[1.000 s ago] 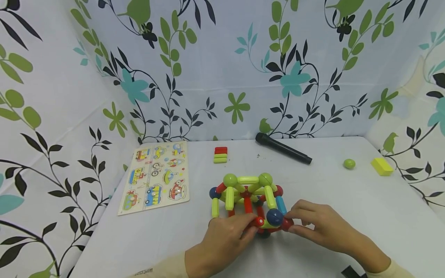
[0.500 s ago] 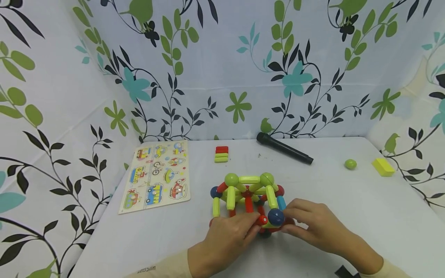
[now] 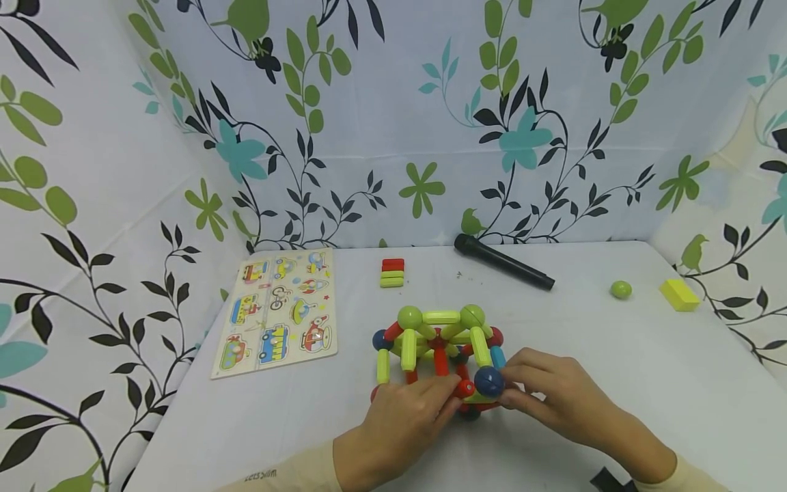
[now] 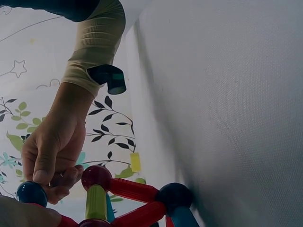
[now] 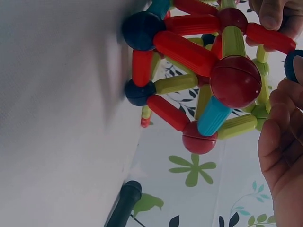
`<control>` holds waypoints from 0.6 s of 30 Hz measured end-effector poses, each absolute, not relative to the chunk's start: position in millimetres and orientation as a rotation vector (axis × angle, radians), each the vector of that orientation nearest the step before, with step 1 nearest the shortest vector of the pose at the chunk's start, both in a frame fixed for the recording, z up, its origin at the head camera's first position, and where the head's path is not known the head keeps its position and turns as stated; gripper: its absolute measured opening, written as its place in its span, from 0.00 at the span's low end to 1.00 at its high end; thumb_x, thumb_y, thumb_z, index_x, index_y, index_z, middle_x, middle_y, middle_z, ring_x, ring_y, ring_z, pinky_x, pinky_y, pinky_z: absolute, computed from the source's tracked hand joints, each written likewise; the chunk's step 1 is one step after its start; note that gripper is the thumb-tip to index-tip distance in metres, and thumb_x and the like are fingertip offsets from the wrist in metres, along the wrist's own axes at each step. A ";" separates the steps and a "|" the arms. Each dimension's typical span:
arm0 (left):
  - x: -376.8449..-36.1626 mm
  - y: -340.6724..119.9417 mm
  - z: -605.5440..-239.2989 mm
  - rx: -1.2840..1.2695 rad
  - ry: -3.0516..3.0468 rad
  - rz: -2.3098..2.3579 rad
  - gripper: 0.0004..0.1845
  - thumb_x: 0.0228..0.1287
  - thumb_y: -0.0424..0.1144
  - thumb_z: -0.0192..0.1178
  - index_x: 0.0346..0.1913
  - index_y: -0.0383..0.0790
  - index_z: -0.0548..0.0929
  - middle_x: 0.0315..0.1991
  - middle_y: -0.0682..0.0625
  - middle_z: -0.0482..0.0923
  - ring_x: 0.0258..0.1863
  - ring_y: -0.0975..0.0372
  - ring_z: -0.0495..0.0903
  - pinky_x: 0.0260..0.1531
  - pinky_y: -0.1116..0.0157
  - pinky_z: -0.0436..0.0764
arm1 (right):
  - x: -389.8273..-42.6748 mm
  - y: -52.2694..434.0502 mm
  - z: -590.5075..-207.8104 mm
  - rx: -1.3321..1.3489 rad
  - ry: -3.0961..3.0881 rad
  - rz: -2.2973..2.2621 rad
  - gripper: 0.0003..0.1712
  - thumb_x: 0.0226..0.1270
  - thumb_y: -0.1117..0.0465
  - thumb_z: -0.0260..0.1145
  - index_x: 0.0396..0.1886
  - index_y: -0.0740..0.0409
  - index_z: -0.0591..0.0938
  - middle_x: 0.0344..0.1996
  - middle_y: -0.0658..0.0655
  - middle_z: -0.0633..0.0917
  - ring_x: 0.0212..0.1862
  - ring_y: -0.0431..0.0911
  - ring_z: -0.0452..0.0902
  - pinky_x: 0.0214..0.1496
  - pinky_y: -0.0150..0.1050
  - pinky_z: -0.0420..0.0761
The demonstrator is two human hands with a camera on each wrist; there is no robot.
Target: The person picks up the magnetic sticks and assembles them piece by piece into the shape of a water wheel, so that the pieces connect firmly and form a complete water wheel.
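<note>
A stick-and-ball building frame (image 3: 440, 352) of red, blue and yellow-green pieces stands on the table in front of me. My left hand (image 3: 393, 420) pinches a red stick (image 5: 271, 38) at the frame's near side; one end of the stick sits at a red ball (image 5: 232, 21). The stick's free end is close beside a dark blue ball (image 3: 489, 382). My right hand (image 3: 562, 396) holds this ball between thumb and fingers, as the left wrist view also shows. Part of the frame's lower front is hidden behind my left hand.
A picture puzzle board (image 3: 277, 314) lies at the left. Behind the frame are small red and yellow-green sticks (image 3: 392, 273) and a black microphone (image 3: 504, 262). A green ball (image 3: 621, 290) and a yellow block (image 3: 679, 295) lie at the right.
My right hand's fingers have shifted from beside the red ball to the dark blue ball. My left hand has edged slightly right with the red stick, toward the blue ball.
</note>
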State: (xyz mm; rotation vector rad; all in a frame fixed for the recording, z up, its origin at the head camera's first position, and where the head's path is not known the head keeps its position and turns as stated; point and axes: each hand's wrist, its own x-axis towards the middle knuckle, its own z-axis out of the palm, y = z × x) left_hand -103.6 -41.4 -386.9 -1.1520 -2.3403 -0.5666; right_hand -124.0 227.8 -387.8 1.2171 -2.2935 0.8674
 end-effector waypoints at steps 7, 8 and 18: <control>-103.9 -39.8 -385.6 -1.145 -2.356 -0.525 0.16 0.62 0.40 0.73 0.50 0.40 0.84 0.37 0.55 0.89 0.32 0.69 0.87 0.27 0.79 0.78 | -125.6 225.2 -382.2 1.275 -2.215 0.889 0.12 0.72 0.49 0.67 0.49 0.48 0.86 0.40 0.40 0.84 0.36 0.31 0.77 0.35 0.20 0.76; -103.9 -39.3 -385.3 -1.144 -2.358 -0.523 0.16 0.62 0.40 0.73 0.50 0.40 0.84 0.38 0.55 0.89 0.33 0.69 0.87 0.28 0.79 0.79 | -126.0 224.8 -381.6 1.281 -2.203 0.887 0.12 0.72 0.50 0.67 0.49 0.48 0.86 0.40 0.40 0.84 0.36 0.31 0.77 0.35 0.20 0.76; -104.2 -37.9 -385.1 -1.134 -2.358 -0.500 0.16 0.62 0.40 0.73 0.50 0.39 0.84 0.38 0.55 0.89 0.32 0.68 0.87 0.26 0.76 0.80 | -123.9 222.3 -375.8 1.281 -2.265 0.889 0.11 0.74 0.49 0.65 0.46 0.48 0.86 0.39 0.41 0.84 0.35 0.32 0.77 0.36 0.20 0.77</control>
